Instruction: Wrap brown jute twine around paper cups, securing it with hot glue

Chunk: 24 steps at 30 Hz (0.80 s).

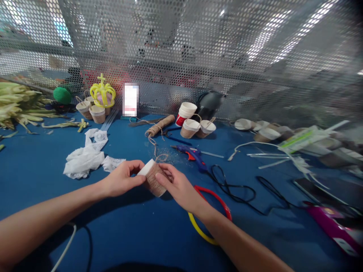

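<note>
Left of the glue gun (196, 155), we grip a twine-wrapped paper cup (154, 180) between fingers (168, 170), left hand (124, 179) at its white end (146, 167), right hand (180, 188) on its twine (150, 180).

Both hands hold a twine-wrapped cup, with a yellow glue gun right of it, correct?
Not quite: the head view shows that the glue gun is blue, not yellow. The left hand and right hand do hold the twine-wrapped cup, and the gun lies to its right.
</note>
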Available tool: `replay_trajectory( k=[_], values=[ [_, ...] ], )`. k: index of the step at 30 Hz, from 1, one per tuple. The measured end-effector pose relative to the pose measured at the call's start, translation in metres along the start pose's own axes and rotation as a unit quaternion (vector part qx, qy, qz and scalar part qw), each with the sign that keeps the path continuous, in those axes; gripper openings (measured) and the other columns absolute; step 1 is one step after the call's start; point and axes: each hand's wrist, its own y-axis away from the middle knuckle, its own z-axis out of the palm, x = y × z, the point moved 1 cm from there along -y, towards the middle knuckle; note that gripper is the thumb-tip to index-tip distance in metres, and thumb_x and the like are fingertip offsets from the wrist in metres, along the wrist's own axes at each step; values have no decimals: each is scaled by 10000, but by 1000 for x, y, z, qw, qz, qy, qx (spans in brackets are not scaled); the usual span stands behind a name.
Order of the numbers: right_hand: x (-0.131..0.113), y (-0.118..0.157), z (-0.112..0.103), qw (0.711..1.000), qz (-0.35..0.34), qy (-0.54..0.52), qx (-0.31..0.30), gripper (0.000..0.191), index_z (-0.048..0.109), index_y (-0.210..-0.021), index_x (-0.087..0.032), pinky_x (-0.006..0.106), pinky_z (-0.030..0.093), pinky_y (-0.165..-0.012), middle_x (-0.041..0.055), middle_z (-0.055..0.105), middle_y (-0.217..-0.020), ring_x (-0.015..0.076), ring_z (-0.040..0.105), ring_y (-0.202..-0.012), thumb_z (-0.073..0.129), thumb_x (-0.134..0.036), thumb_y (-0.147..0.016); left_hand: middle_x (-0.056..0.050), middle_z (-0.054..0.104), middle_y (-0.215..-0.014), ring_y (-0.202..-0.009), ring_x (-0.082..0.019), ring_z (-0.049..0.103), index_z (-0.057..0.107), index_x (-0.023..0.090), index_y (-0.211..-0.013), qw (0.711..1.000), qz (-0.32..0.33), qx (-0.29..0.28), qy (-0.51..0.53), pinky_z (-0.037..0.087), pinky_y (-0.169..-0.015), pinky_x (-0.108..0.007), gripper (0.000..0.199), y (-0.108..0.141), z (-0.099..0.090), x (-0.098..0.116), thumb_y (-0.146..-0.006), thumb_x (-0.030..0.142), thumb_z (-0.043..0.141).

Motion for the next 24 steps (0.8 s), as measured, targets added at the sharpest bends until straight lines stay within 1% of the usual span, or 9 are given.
replay_trajectory(
  k=[6,11,14,19,24],
  values=[
    [2,1,1,999,-19,32,13,411,446,-1118,-167,421,417,-905,121,563,-1137,220,535,-1044,507,-429,-807,16,540,-648,-612,-107,486,520,133,-712,1000,1,0,-24,386,-588,-216,109,0,-1,-2,-678,236,527],
    [-2,3,1,996,-22,81,26,421,447,-1125,-159,417,404,-918,121,571,-1110,222,541,-1026,517,-417,-799,18,546,-634,-611,-109,487,528,136,-684,999,0,8,-50,385,-587,-216,93,-1,0,-5,-686,227,512],
    [-3,4,2,996,-28,86,29,396,452,-1113,-159,416,411,-907,117,584,-1085,216,556,-993,523,-394,-802,18,542,-639,-615,-109,483,526,135,-688,998,3,9,-56,382,-588,-214,85,-1,0,-6,-687,216,500],
    [-3,4,2,994,-35,98,35,405,454,-1124,-170,425,399,-916,118,570,-1115,226,540,-1023,521,-405,-801,12,543,-667,-645,-121,491,538,133,-720,996,11,6,-83,396,-619,-227,98,0,0,-6,-690,216,494],
    [-5,5,3,993,-30,113,36,389,470,-1106,-160,433,404,-901,124,582,-1089,235,545,-1009,530,-384,-794,12,529,-642,-629,-120,475,535,128,-685,996,2,8,-92,391,-617,-234,99,-1,0,-6,-689,209,478]
  ],
)
